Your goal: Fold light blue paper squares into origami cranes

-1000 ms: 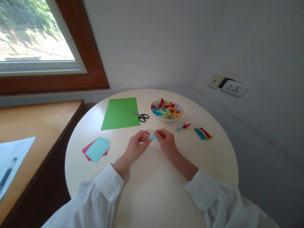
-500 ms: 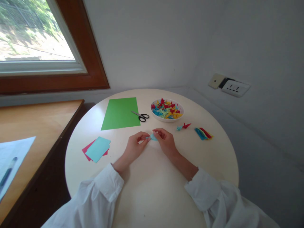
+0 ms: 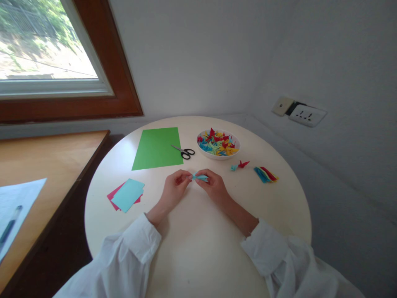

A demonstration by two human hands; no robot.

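A small light-blue folded paper (image 3: 201,177) is held above the middle of the round table, between my two hands. My left hand (image 3: 177,185) pinches its left end with thumb and forefinger. From the other side, my right hand (image 3: 214,185) grips its right part, and the fingertips partly cover the folds. Just beyond my right hand lie a small light-blue paper crane (image 3: 234,167) and a red paper crane (image 3: 243,164).
A white bowl (image 3: 217,157) full of coloured paper cranes stands at the back. Black-handled scissors (image 3: 186,154) overlap a green sheet (image 3: 158,149). Light-blue paper sheets (image 3: 128,195) lie over pink ones (image 3: 113,193) at left. Folded coloured strips (image 3: 266,174) lie at right.
The light-blue folded paper has turned and shows more of its narrow folded shape. My fingers have shifted on it, with both hands still close together.
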